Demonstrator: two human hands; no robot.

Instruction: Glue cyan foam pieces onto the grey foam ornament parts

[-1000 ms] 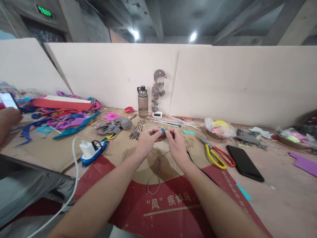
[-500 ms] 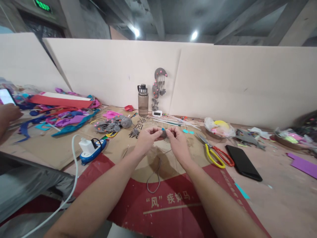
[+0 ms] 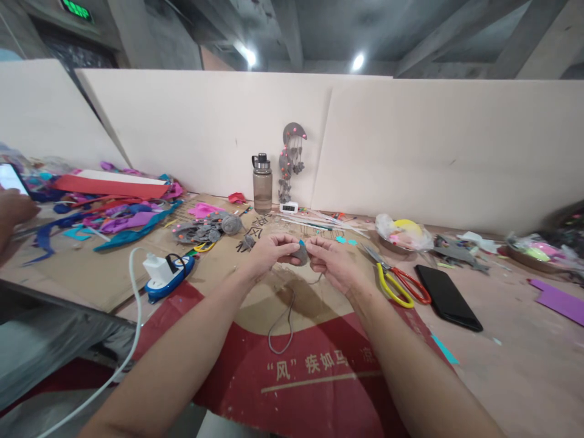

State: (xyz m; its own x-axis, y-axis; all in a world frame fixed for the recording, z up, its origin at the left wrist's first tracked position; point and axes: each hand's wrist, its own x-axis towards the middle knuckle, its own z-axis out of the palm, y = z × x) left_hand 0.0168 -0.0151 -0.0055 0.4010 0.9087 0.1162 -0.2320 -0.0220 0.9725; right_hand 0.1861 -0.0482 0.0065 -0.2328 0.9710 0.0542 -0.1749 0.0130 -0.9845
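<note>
Over the brown and red paper, my left hand (image 3: 274, 252) pinches a small grey felt piece (image 3: 301, 254) with a bit of teal at its top. My right hand (image 3: 327, 255) is closed at the piece's right edge, thumb and finger pressed together; what lies between them is too small to make out. A grey cord (image 3: 280, 350) runs in a loop on the paper below, and a strand shows under my right hand. Small teal cut-outs (image 3: 341, 240) lie just beyond it.
Right of my hands lie scissors (image 3: 396, 286), a black phone (image 3: 449, 298) and a bowl (image 3: 396, 244). A bottle (image 3: 262, 185) and small clock (image 3: 288, 208) stand behind. On the left are a power strip (image 3: 170, 278), felt scraps (image 3: 130, 220) and another person's hand (image 3: 16, 210).
My right hand has turned and shifted slightly away from the felt piece, so more of the grey shows between my hands. The view has shifted slightly.
</note>
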